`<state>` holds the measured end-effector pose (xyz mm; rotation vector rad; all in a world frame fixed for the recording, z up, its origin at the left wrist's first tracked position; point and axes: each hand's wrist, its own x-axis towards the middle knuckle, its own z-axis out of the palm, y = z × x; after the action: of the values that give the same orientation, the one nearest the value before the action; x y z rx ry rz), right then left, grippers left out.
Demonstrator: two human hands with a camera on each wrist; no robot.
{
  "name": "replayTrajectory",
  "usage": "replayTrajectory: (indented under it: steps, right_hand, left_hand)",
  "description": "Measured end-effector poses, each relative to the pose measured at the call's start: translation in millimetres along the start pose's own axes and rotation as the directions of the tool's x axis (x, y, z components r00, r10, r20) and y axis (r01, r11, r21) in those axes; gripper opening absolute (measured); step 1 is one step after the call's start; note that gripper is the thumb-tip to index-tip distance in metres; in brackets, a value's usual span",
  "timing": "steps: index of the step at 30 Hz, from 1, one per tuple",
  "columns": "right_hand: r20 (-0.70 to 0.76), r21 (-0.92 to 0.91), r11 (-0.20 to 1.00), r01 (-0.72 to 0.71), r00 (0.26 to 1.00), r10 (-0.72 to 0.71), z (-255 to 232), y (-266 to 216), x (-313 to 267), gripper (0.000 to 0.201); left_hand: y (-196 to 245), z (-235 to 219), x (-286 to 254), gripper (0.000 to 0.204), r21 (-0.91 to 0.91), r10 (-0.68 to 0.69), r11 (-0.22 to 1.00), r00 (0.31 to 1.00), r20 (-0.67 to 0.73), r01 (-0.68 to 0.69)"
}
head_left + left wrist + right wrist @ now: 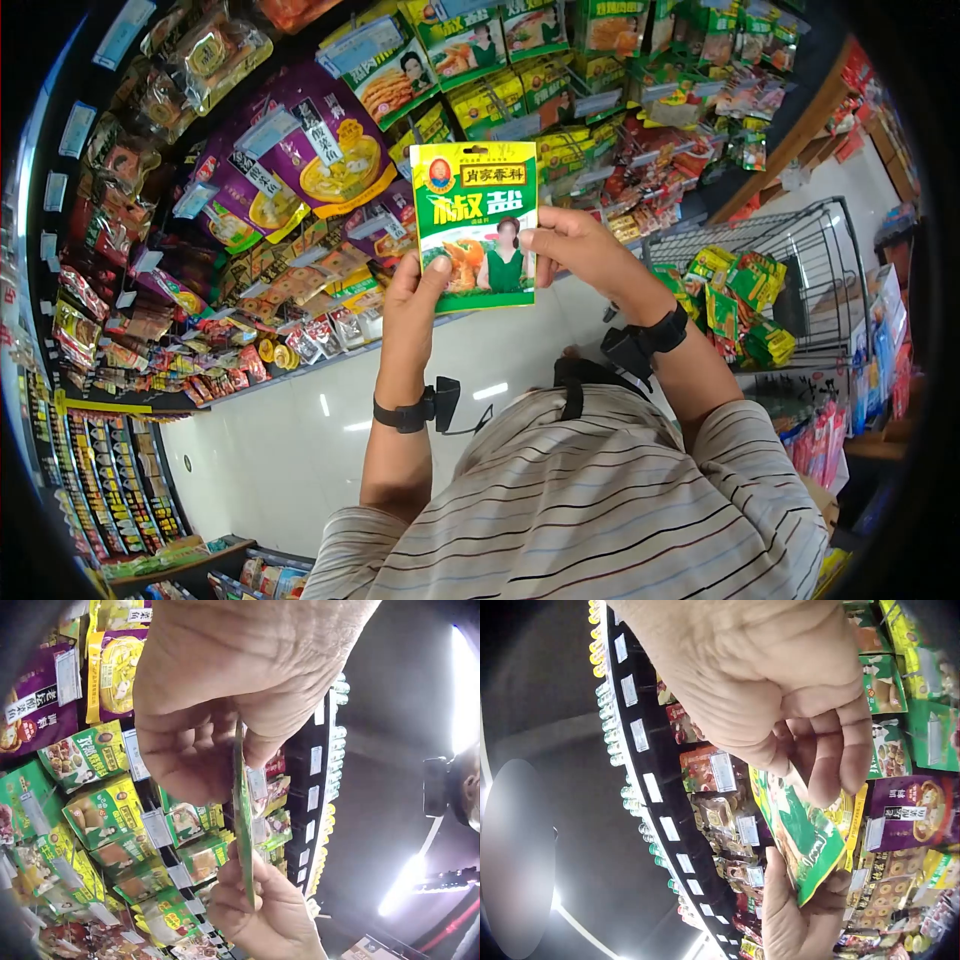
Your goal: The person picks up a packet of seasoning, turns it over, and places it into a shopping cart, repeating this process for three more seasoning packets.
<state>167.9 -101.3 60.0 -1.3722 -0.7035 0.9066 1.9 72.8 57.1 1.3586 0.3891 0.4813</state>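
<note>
A flat green and yellow seasoning packet [477, 225] with a food picture on its front is held up in the head view, front face toward the head camera. My left hand [411, 300] pinches its lower left edge, thumb on the front. The right hand [580, 250] pinches the right edge, its thumb also on the front and the fingers behind. In the left wrist view the packet [244, 810] shows nearly edge-on between both hands. The right wrist view shows the packet [806, 832] tilted, gripped at two opposite edges.
Hanging packets [490, 105] and purple pouches [325, 140] fill the shelf ahead, with price tags [270, 130] sticking out. A wire shopping cart [815, 290] at the right holds several green and yellow packets [735, 300]. Pale tiled floor [290, 430] lies below.
</note>
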Motion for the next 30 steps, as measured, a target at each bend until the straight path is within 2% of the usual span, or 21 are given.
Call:
replayTrajectory:
  steps: [4, 6, 11, 17, 20, 23, 27, 30]
  right_hand:
    - [0.062, 0.036, 0.999, 0.04, 0.997, -0.043, -17.2, -9.9, 22.2, 0.025]
    - [0.099, -0.068, 0.997, -0.042, 0.994, 0.048, -28.4, -33.0, 25.2, 0.029]
    - [0.157, -0.014, 1.0, 0.004, 0.988, -0.002, -52.4, -31.0, 51.2, 0.024]
    - [0.232, -0.061, 0.998, 0.018, 0.973, -0.003, -72.0, -47.7, 66.3, 0.032]
    - [0.073, -0.074, 0.987, 0.14, 0.988, -0.134, -77.8, -78.0, 69.1, 0.036]
    - [0.009, -0.005, 0.97, 0.242, 0.97, -0.242, -90.0, -102.8, 85.0, 0.046]
    - [-0.057, 0.006, 0.93, 0.367, 0.929, -0.366, -92.6, -138.6, 101.9, 0.052]
    - [-0.12, 0.004, 0.916, 0.402, 0.909, -0.399, -87.6, -150.1, 115.7, 0.054]
  left_hand:
    - [18.9, 16.5, 16.3, 0.033, 0.112, -0.103, 0.989, 0.995, 0.01, 0.101]
    - [16.4, 21.4, 26.5, 0.031, 0.1, -0.073, 0.992, 0.997, 0.019, 0.071]
    - [19.8, 32.0, 42.4, 0.031, 0.112, -0.076, 0.991, 0.997, 0.022, 0.073]
    - [16.8, 38.6, 55.2, 0.031, 0.114, 0.023, 0.993, 0.999, -0.03, -0.019]
    - [13.3, 35.2, 62.6, 0.032, 0.155, 0.043, 0.987, 0.997, -0.07, -0.032]
    - [19.3, 41.4, 72.3, 0.034, 0.11, 0.094, 0.99, 0.994, -0.049, -0.089]
    - [21.9, 39.7, 89.1, 0.035, 0.041, 0.077, 0.996, 0.997, 0.007, -0.077]
    - [26.5, 37.1, 106.3, 0.035, -0.029, 0.112, 0.993, 0.99, 0.085, -0.11]
